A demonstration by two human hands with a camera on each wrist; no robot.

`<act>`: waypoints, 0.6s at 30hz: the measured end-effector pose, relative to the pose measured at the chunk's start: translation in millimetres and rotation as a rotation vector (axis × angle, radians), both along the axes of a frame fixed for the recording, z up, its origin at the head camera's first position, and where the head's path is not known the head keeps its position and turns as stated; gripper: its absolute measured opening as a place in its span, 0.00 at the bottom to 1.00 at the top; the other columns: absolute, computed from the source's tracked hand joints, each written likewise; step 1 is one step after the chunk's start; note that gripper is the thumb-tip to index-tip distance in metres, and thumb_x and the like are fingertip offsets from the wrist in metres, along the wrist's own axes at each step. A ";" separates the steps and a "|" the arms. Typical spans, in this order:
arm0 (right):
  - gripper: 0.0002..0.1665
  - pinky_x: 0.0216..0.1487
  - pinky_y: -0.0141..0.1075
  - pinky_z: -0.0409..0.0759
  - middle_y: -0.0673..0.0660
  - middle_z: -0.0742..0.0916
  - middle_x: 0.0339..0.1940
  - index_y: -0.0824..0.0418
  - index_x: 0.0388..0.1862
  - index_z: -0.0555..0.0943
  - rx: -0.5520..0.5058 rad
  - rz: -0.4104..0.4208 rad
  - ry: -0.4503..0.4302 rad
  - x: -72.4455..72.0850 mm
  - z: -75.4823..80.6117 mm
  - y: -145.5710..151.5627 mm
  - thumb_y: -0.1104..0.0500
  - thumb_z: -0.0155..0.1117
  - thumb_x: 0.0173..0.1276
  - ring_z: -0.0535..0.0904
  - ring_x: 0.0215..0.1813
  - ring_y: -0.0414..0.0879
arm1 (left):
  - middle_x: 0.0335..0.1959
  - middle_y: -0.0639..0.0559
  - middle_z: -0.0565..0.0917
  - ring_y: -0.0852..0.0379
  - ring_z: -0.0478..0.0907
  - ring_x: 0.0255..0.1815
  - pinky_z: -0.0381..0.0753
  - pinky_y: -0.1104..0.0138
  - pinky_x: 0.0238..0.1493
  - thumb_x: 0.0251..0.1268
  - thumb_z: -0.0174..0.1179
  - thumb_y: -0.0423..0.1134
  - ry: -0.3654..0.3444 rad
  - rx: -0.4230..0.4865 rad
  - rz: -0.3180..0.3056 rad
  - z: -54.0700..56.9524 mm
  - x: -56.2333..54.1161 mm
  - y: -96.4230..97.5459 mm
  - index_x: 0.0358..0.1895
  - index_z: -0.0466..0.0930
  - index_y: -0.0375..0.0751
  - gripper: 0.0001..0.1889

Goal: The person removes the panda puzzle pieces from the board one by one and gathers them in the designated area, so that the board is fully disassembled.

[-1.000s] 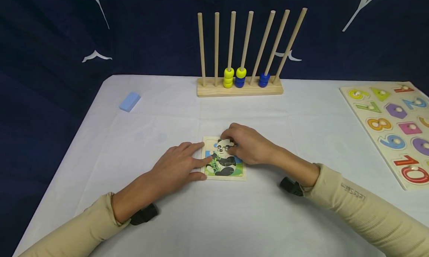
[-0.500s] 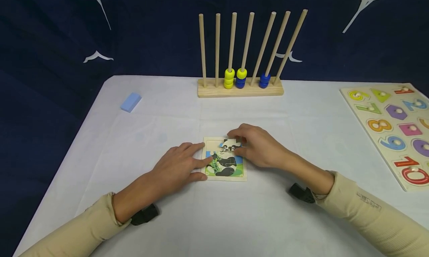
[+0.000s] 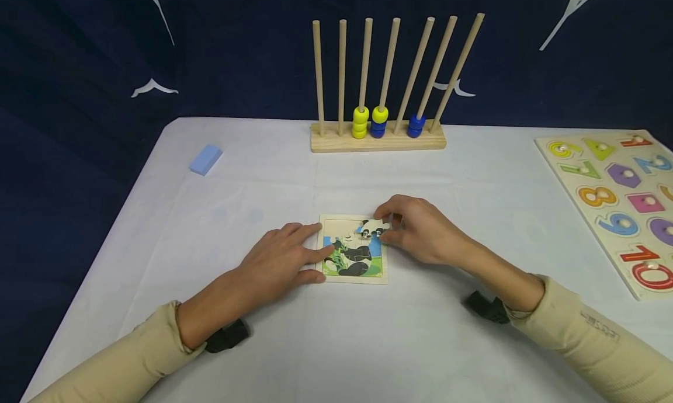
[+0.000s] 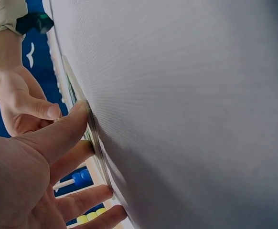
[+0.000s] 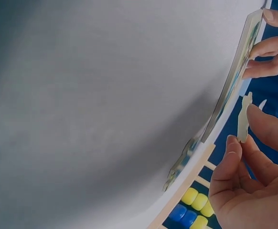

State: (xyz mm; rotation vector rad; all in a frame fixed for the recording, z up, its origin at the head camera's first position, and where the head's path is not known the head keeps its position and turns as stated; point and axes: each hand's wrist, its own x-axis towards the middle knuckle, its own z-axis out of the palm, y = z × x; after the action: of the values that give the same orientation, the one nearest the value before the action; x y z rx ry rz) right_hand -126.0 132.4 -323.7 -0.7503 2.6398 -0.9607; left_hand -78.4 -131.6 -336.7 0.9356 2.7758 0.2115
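Observation:
A small square wooden panda puzzle lies on the white table, with bare wood showing in its upper part. My left hand rests along its left side, fingers extended and touching the frame and the picture. Between thumb and fingers my right hand pinches a puzzle piece printed with the panda's face. In the right wrist view this piece is seen edge-on, lifted clear of the puzzle board. Another flat piece lies on the table beyond the board there; the head view does not show it.
A wooden peg abacus with yellow and blue beads stands at the back. On the left lies a blue block. A number-and-shape peg board covers the right side of the table. Dark blue cloth hangs behind.
My right hand has lifted the panda-face piece from the puzzle and moved it to the right, uncovering bare wood at the top. My left hand stays in place.

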 end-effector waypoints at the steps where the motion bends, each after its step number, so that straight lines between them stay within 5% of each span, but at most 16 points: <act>1: 0.17 0.41 0.42 0.73 0.54 0.84 0.40 0.67 0.48 0.83 -0.006 -0.001 -0.001 0.3 0.1 0.8 0.69 0.72 0.60 0.75 0.38 0.47 | 0.69 0.38 0.70 0.40 0.68 0.65 0.74 0.47 0.54 0.62 0.67 0.53 0.003 0.002 -0.001 -0.3 0.0 0.1 0.64 0.79 0.53 0.26; 18: 0.21 0.43 0.42 0.72 0.54 0.81 0.40 0.68 0.54 0.82 -0.015 0.030 0.050 3.5 -3.3 12.7 0.71 0.70 0.61 0.73 0.41 0.49 | 0.68 0.38 0.70 0.40 0.69 0.64 0.74 0.46 0.54 0.63 0.67 0.53 0.006 0.025 -0.005 -0.7 -0.1 -0.2 0.64 0.80 0.52 0.26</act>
State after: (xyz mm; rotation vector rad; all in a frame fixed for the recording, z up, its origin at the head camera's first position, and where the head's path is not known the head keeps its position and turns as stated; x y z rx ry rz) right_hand -122.5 145.1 -327.0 -0.8256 2.6589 -0.9673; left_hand -78.6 -131.8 -337.4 0.9506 2.7816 0.2431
